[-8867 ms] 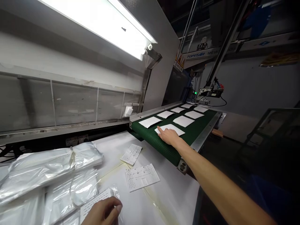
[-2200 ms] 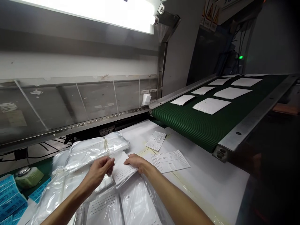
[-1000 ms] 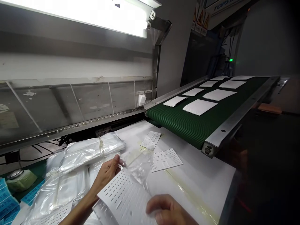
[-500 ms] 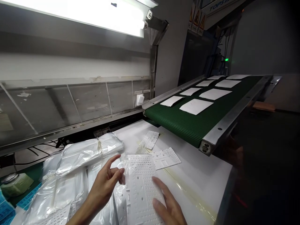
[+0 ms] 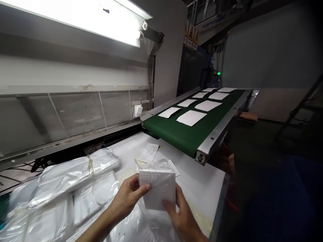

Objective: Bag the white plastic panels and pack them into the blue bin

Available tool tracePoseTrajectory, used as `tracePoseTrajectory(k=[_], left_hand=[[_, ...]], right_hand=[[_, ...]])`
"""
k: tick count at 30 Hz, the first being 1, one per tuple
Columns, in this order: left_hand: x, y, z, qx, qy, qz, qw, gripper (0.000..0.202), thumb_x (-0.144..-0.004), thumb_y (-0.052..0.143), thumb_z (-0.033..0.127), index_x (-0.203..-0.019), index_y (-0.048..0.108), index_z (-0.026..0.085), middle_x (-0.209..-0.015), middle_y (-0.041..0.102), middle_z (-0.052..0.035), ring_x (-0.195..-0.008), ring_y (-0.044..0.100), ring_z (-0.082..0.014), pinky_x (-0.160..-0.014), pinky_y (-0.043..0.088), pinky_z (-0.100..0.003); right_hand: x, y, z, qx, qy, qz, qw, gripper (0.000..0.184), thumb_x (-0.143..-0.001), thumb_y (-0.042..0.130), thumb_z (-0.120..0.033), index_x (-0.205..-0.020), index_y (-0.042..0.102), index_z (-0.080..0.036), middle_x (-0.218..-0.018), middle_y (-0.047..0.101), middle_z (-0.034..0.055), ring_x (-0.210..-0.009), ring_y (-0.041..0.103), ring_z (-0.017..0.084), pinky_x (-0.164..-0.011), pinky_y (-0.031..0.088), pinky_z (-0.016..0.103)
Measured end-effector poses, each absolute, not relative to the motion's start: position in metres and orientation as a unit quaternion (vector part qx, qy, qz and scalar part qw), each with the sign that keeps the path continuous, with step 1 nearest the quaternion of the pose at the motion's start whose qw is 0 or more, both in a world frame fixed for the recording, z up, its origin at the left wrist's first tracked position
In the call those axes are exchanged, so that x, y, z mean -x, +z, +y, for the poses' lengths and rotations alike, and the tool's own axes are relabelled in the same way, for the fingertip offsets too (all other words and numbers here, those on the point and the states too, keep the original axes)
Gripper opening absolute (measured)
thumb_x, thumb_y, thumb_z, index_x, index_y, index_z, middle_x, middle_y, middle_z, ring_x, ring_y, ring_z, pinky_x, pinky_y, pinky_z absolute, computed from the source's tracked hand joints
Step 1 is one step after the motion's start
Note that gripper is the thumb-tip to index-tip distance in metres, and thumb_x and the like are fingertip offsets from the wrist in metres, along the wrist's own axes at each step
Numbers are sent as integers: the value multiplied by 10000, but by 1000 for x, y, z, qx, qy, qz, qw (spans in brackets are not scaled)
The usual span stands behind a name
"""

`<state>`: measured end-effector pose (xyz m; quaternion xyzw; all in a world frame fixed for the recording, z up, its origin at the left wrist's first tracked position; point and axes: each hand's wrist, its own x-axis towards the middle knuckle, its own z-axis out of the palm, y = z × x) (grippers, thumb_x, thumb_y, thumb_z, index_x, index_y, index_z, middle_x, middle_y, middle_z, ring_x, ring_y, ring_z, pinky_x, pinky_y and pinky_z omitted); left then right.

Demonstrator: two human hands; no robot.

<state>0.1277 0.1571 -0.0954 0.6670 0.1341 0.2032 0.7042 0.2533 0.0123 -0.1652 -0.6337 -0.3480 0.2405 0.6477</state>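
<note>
A flat white plastic panel (image 5: 161,185) is held raised over the table, with clear plastic film around its top and lower edges. My left hand (image 5: 130,195) pinches its left edge, thumb on the near face. On the opposite side, my right hand (image 5: 180,210) grips the right edge, its thumb also across the face. Behind it on the table lie a slotted white panel (image 5: 148,153) and another white panel (image 5: 174,168), mostly hidden by the held one. Tied bundles of clear plastic bags (image 5: 78,171) are heaped left of my left hand.
A green conveyor belt (image 5: 171,134) with a metal side rail (image 5: 214,134) carries two rows of white panels (image 5: 191,117) beyond the table (image 5: 202,188). A bright tube lamp (image 5: 101,20) hangs above left. Another person's hand (image 5: 230,163) shows beneath the conveyor.
My left hand, apart from the panel before with its fingers raised, now grips its left edge. The panel has been lifted and tilted up to face me. The view has shifted rightward.
</note>
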Motion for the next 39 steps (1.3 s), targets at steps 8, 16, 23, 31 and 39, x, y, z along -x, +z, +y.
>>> tracePoseTrajectory(k=[8,16,23,31,39], left_hand=[[-151,-139,144,-673,139,68,724,325,-837,614,296,-1140,607,179,-1065,669,-84,-970,602,-257,-860,469,-378],[-142,-127,149,-672,96,79,730,366,-870,563,316,-1230,551,253,-1241,576,-80,-1100,535,-260,-908,453,-363],[-146,-106,146,-711,81,78,694,355,-835,597,366,-1160,594,223,-1202,593,-92,-1078,543,-269,-899,461,-374],[-156,-101,140,-740,118,134,648,297,-790,622,437,-932,643,177,-996,679,-89,-941,602,-267,-815,472,-350],[-155,-109,144,-758,135,109,629,242,-816,613,382,-971,605,196,-961,654,-56,-922,592,-243,-809,454,-321]], right_hand=[[-283,-162,-21,551,306,-368,684,572,-764,626,-511,-1233,471,-223,-1215,561,105,-1138,506,285,-942,411,391],[-295,-137,-12,607,223,-362,672,252,-847,590,-391,-1038,551,-231,-964,586,43,-910,565,209,-794,458,308],[-278,-168,-14,619,126,-316,708,366,-805,634,-378,-1100,452,-261,-1146,509,60,-1043,544,230,-889,459,334],[-277,-130,-24,671,110,-282,677,267,-848,514,-488,-876,548,-225,-832,543,23,-806,511,200,-723,432,290],[-279,-114,-25,631,192,-240,713,232,-876,543,-414,-762,557,-212,-695,573,-21,-678,484,132,-662,397,244]])
